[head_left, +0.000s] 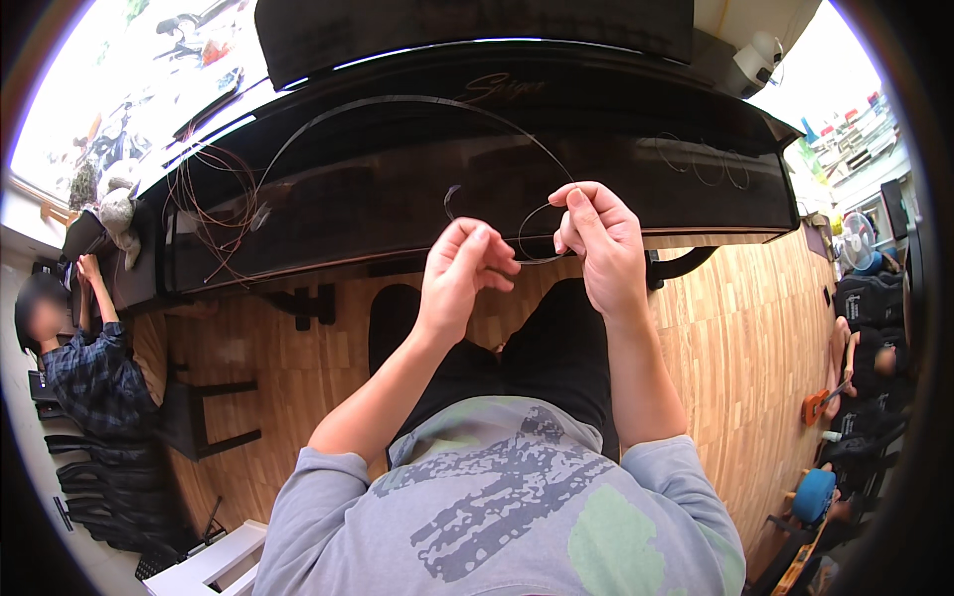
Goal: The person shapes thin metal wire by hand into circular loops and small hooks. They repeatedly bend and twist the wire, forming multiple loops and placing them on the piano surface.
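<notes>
Thin wire (388,98) pinched by right hand (601,233); left hand (464,263) half-curled, grip impossible to tell. Small loop hung between hands. Long axis bowed over black piano (596,159), up, then leftward, down toward coppery wire coil (224,214).

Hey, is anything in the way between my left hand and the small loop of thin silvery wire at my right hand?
Nothing visible is. The small loop of thin silvery wire at your right hand curves close to your left hand's fingertips; whether they touch is unclear.
</notes>
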Available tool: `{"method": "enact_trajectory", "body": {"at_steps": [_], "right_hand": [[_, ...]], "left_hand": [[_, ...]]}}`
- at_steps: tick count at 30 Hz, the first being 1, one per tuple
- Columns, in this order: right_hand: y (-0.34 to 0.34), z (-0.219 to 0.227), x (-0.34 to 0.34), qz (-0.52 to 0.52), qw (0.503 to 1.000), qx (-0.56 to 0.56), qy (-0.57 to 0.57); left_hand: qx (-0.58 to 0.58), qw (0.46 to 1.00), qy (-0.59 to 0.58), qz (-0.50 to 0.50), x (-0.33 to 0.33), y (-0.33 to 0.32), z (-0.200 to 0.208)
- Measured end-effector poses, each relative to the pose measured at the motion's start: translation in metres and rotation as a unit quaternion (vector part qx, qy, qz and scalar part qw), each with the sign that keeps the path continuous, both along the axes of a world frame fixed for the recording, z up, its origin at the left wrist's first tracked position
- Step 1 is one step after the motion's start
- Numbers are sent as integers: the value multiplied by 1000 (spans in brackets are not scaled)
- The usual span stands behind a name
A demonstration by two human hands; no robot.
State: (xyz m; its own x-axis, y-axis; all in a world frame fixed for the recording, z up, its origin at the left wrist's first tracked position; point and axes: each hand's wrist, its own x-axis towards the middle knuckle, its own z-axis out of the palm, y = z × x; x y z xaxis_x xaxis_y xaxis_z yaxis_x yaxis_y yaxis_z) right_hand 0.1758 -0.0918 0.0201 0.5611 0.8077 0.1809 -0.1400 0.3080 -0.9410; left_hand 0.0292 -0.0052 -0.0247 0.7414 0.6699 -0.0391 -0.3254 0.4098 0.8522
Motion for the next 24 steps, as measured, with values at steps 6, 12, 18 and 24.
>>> {"method": "enact_trajectory", "body": {"at_steps": [6, 12, 18, 24], "right_hand": [[-7, 6, 1, 7, 999, -40, -11], [-10, 10, -1, 9, 995, -63, -71], [-19, 32, -15, 82, 978, -127, -145], [-21, 36, -25, 124, 983, -95, -92]], "left_hand": [[145, 930, 254, -221, -22, -21, 7], [464, 784, 334, -241, -55, -28, 42], [754, 626, 150, 131, -56, -16, 113], [728, 621, 262, 124, -30, -2, 81]]}}
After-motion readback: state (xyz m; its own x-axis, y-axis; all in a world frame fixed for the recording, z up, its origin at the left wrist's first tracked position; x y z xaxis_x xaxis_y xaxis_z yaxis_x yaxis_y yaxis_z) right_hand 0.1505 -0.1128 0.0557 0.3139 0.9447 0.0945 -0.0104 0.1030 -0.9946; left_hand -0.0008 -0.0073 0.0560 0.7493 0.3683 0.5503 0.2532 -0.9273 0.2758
